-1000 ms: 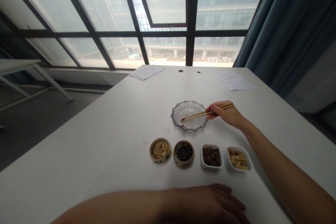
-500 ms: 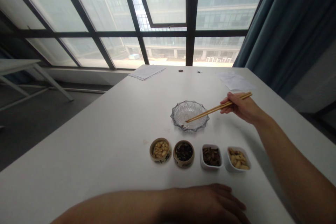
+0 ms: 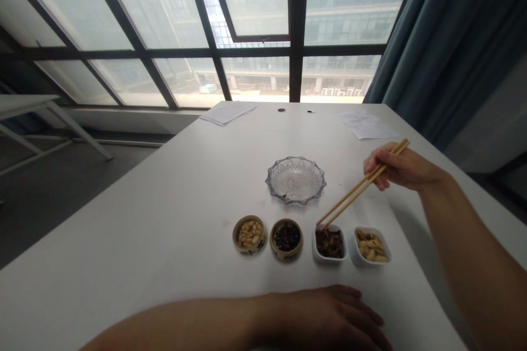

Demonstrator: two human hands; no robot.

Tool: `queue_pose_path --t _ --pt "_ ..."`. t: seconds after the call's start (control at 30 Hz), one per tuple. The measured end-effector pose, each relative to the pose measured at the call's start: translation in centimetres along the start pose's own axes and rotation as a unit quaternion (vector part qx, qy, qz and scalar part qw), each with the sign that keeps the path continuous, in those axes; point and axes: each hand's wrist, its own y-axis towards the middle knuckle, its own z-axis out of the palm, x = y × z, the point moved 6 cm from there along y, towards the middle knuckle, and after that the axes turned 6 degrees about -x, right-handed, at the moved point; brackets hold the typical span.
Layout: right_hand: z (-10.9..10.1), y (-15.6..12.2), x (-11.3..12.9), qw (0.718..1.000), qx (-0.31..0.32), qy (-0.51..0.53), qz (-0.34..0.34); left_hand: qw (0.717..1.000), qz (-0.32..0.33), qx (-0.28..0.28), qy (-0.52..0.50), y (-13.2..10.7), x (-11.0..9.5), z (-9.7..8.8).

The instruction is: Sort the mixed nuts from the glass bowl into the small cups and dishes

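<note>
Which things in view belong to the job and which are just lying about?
Likely in use:
chopsticks, in the right hand
white tub of dark strips, at their tips
glass bowl
white tub of pale pieces
round pot of pale pieces
round pot of dark pieces

Just lying about:
paper stack, left
loose papers, right

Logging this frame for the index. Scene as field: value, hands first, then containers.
right hand: holds chopsticks
tips: slightly apart, at the far rim of the third container; contact unclear
left hand: back up, on the near side of the row, nothing seen in it
row, left to right: round pot of pale pieces; round pot of dark pieces; white container of dark strips; white container of yellowish pieces
glass dish: beyond the row, small dark scrap inside
papers: two lots, table's far end
</note>
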Motion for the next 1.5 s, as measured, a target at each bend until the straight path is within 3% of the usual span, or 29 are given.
queue_pose_path --t 0.13,0.23,0.4,0.6,0.93,1.13,1.3,1.43,1.5 --pt "0.6 1.2 0.2 0.994 -0.086 0.029 -0.069 1.000 -0.014 -0.004 -0.015 -0.1 0.1 0.0" --pt "2.1 2.4 -0.9 0.992 -0.105 -0.005 -0.070 0.999 -0.025 -0.005 -0.024 -0.1 0.3 0.1" --pt "4.6 3.5 -2.7 0.994 -0.088 -0.050 -0.040 1.000 -0.011 -0.001 -0.015 0.0 0.3 0.2" --pt "5.9 3.6 -3.8 0.995 -0.064 -0.067 -0.034 1.000 -0.014 0.004 -0.014 0.0 0.1 0.1" --pt "6.1 3.9 -4.5 0.993 -0.111 -0.006 -0.026 1.000 -0.012 -0.001 -0.009 0.0 0.0 0.0" --pt "2.9 3.1 -2.2 0.990 -0.131 0.007 -0.056 1.000 0.003 0.010 0.004 0.0 -0.2 -0.2" --pt "-0.1 0.8 -0.3 0.998 -0.061 0.022 -0.020 1.000 0.005 0.001 0.008 0.0 -0.2 -0.1" --pt "-0.1 -0.9 -0.4 0.996 0.074 -0.024 0.046 1.000 0.006 -0.002 0.004 0.0 -0.2 -0.1" --pt "0.1 -1.2 -0.5 0.992 0.110 -0.032 0.053 1.000 0.003 -0.007 0.004 0.1 -0.1 -0.1"
